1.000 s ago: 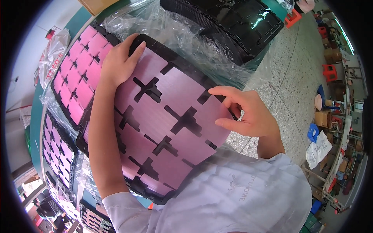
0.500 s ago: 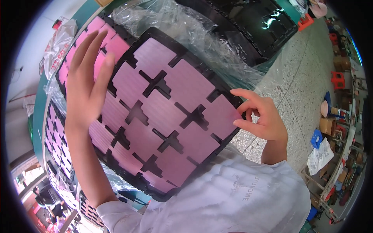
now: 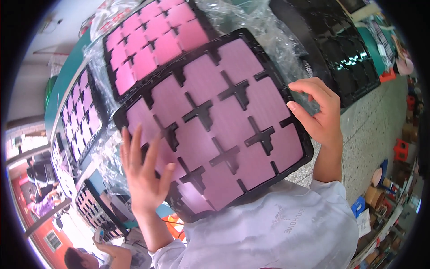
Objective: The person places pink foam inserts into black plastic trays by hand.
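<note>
Pink-panelled tray (image 3: 307,152) | left fingers (image 3: 136,145) spread, partly covering it | right fingers (image 3: 310,87) parted alongside | second tray (image 3: 206,22), plastic film (image 3: 280,45) beyond

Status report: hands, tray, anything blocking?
Left hand open over tray; right hand open at its edge, contact unclear. Pink pieces in tray; left hand hides some.

The big tray (image 3: 308,157) is black, its dusty-pink pads (image 3: 264,103) broken up by dark stepped crosses (image 3: 260,136). Beyond it, another tray (image 3: 205,20), black-rimmed, shows hotter pink pads (image 3: 165,47) (almost candy-coloured from here). Right of the big tray the floor (image 3: 365,139) is speckled grey; on the tray's near side, the shirt (image 3: 246,224) is pale greyish white.
</note>
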The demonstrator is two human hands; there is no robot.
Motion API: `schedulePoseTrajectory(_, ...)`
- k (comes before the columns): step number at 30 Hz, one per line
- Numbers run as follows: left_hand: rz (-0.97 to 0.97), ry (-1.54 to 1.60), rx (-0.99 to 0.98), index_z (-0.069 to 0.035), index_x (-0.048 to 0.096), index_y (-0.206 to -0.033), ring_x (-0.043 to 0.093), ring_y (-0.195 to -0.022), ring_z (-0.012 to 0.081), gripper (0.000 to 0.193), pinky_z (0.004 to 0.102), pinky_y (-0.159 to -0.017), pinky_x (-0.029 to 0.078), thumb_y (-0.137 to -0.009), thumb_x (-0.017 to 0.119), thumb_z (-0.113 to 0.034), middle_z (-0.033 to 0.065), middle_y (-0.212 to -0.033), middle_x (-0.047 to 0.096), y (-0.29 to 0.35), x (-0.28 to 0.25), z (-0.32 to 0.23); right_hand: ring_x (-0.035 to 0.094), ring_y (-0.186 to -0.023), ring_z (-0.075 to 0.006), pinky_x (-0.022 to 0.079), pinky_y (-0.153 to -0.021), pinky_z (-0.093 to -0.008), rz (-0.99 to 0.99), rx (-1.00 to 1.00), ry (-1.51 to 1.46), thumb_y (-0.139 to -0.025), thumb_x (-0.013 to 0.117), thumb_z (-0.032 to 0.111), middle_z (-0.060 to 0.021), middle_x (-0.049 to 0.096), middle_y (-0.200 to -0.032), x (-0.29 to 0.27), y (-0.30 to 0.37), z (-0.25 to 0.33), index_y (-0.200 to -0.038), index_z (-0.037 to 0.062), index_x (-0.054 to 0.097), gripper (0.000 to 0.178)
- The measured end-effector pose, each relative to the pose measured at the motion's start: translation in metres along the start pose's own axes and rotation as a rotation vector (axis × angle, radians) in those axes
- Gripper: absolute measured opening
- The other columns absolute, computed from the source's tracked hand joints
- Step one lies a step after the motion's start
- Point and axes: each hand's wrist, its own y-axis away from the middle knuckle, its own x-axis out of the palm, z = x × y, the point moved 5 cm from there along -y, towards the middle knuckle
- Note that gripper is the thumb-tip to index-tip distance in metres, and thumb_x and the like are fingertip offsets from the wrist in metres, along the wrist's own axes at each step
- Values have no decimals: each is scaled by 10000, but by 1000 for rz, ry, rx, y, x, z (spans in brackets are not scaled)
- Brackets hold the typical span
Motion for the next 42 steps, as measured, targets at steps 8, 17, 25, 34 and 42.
schedulePoseTrajectory(8,7,46,122,-147,815,-1216,297,-1535,568,571,670,-1196,298,-848,763,-580,267,-1618,442,13,4,-5,711,-950,-286,565,-821,-360,93,-102,13,-787,854,36,-134,740,-1091,23,-6,24,-1097,13,754,327)
schedulePoseTrajectory(17,-217,234,-181,-65,757,-1222,275,-1568,520,638,648,-1244,232,-681,896,-373,283,-1654,381,67,-5,-13,648,-925,-183,462,-776,-278,-77,61,-71,-838,775,-38,-147,738,-1132,0,45,16,-1118,-15,732,284)
schedulePoseTrajectory(25,-373,327,-258,-75,804,-1014,378,-1491,540,433,620,-1188,346,-595,837,-179,258,-1584,462,121,4,-2,636,-907,-238,499,-695,-333,223,-374,-87,-764,794,11,-50,712,-981,64,49,140,-1009,70,767,253)
schedulePoseTrajectory(34,-377,421,-168,-101,795,-1038,404,-1447,564,436,612,-1146,384,-610,810,-183,250,-1519,531,149,16,-31,575,-918,-220,467,-715,-342,338,-685,45,-640,797,41,-25,673,-1111,129,96,186,-914,110,785,283)
schedulePoseTrajectory(42,-472,179,-88,-194,811,-1016,596,-1303,441,317,572,-1162,312,-702,831,-235,102,-1395,669,148,27,-58,614,-896,-246,456,-646,-352,178,-658,-31,-629,803,31,-64,677,-1105,134,96,182,-899,69,775,274)
